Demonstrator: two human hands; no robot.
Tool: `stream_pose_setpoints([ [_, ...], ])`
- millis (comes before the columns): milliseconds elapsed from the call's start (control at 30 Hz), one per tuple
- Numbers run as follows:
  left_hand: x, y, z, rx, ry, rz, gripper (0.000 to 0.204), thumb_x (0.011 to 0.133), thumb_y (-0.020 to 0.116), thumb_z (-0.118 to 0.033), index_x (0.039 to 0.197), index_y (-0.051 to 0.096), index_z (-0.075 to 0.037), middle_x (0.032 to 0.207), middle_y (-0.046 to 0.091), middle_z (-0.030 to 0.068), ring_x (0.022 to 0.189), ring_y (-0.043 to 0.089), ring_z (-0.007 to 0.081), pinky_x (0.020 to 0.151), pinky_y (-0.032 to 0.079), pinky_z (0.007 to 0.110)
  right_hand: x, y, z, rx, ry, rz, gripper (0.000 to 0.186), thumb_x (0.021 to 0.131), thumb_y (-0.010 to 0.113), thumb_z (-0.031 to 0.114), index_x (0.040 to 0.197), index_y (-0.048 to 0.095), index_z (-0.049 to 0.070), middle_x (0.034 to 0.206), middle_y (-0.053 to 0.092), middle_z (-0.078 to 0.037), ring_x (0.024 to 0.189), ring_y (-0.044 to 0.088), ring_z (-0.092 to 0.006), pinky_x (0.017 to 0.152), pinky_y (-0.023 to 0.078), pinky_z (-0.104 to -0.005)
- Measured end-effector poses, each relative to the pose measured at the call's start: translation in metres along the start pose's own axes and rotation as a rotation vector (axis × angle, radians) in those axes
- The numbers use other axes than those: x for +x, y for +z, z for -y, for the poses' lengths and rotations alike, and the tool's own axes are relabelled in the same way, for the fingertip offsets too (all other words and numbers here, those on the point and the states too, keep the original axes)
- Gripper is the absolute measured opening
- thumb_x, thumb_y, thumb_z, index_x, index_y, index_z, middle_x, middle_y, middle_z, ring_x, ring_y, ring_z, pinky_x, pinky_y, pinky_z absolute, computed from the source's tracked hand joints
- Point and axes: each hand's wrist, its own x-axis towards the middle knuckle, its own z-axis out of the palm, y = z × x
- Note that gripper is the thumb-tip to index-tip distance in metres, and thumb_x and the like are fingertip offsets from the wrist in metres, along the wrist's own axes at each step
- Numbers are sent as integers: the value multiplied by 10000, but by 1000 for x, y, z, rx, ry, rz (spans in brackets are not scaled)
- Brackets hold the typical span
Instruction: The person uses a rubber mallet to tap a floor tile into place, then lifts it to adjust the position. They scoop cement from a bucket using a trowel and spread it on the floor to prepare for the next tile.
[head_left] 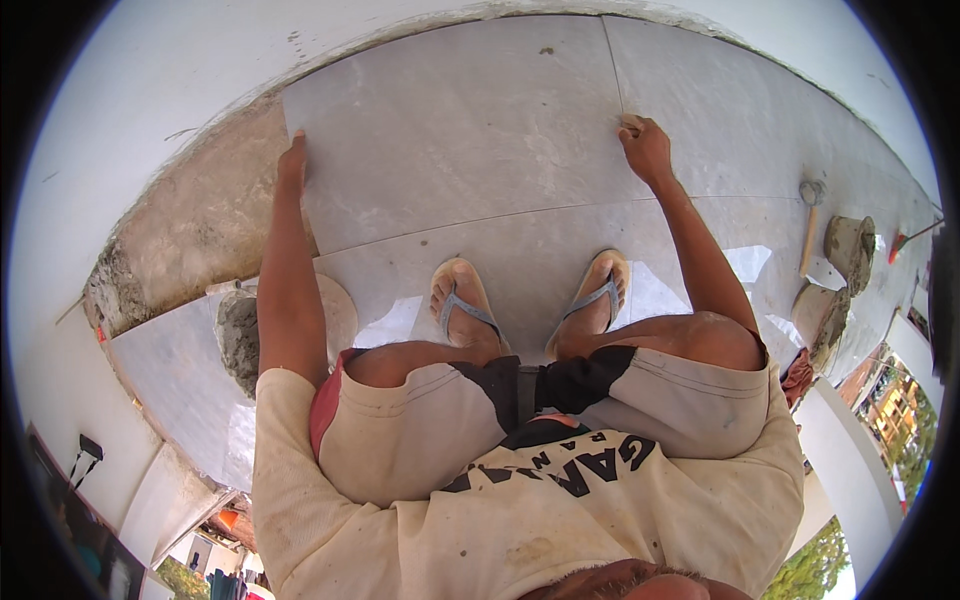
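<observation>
A large grey floor tile (450, 130) lies in front of my feet. My left hand (292, 165) is closed at its left edge, with the thumb at the rim and the other fingers mostly hidden. My right hand (645, 148) rests at the joint on the tile's right side, where another grey tile (720, 120) adjoins. Its fingers are curled together, and anything small between them is too hidden to name. Both arms reach forward past my bent knees.
Bare rough mortar bed (200, 210) shows left of the tile. Beside my left arm stands a bucket of grey mortar (238, 340). At right are a mallet (810, 225), a mortar-crusted bucket (848, 250) and another container (820, 318). A white wall (180, 80) curves along the far side.
</observation>
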Motion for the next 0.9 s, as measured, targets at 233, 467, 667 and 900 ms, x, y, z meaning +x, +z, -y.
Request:
stream_pose_setpoints([
  [233, -4, -3, 4, -11, 12, 66, 786, 925, 572, -568, 1292, 547, 127, 1288, 598, 192, 1180, 563, 260, 1048, 392, 344, -8, -8, 2, 5, -13, 35, 307, 879, 648, 216, 1138, 684, 55, 1096, 678, -175, 997, 657, -330, 880, 507, -402],
  [467, -8, -2, -3, -32, -22, 53, 772, 920, 589, -558, 1303, 545, 110, 1289, 603, 176, 1185, 559, 259, 1048, 392, 344, -11, -4, -3, 60, -49, 2, 302, 865, 640, 193, 1133, 683, 59, 1081, 671, -185, 998, 646, -349, 882, 502, -419],
  [667, 6, -5, 5, -40, -47, 113, 773, 929, 575, -561, 1358, 508, 78, 1379, 542, 174, 1281, 489, 270, 1104, 328, 350, -11, -7, 1, 39, -22, 27, 311, 878, 647, 197, 1154, 683, 59, 1089, 678, -174, 990, 666, -314, 875, 511, -397],
  [900, 15, -3, 14, -27, -15, 41, 794, 915, 590, -549, 1291, 530, 148, 1309, 584, 223, 1208, 548, 292, 1044, 390, 355, -10, -7, 0, 67, -3, 35, 314, 889, 652, 200, 1159, 684, 43, 1074, 690, -165, 966, 685, -297, 864, 519, -380],
])
